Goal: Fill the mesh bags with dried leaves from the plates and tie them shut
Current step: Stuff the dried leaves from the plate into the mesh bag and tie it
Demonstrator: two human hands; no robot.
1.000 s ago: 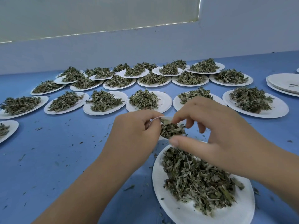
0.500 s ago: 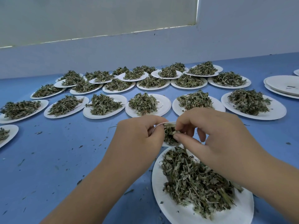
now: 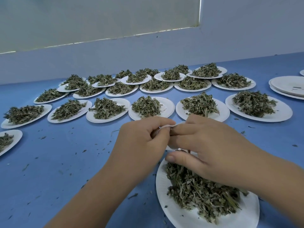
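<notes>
Pinching a white mesh bag (image 3: 166, 126) at the centre of the frame, the left hand (image 3: 144, 139) has its fingers curled round the bag's edge, thumb pressed against them. The right hand (image 3: 212, 145) meets it from the right, its bent fingers (image 3: 182, 129) touching the same white edge; whether they pinch the bag or only press at its mouth cannot be told, as most of the bag is hidden between the two hands. The right thumb stretches out apart from the fingers, low over the near plate (image 3: 174, 211) at the lower right, which bears a heap of dried leaves (image 3: 205, 195). Across the middle of the frame, rows of paper plates (image 3: 166, 111) each carry a leaf pile, some overlapping in the farther row. At the right edge sits a stack of bare plates (image 3: 287, 83). Leaf crumbs are scattered over the blue table (image 3: 65, 162), and a pale wall (image 3: 148, 51) fills the top
</notes>
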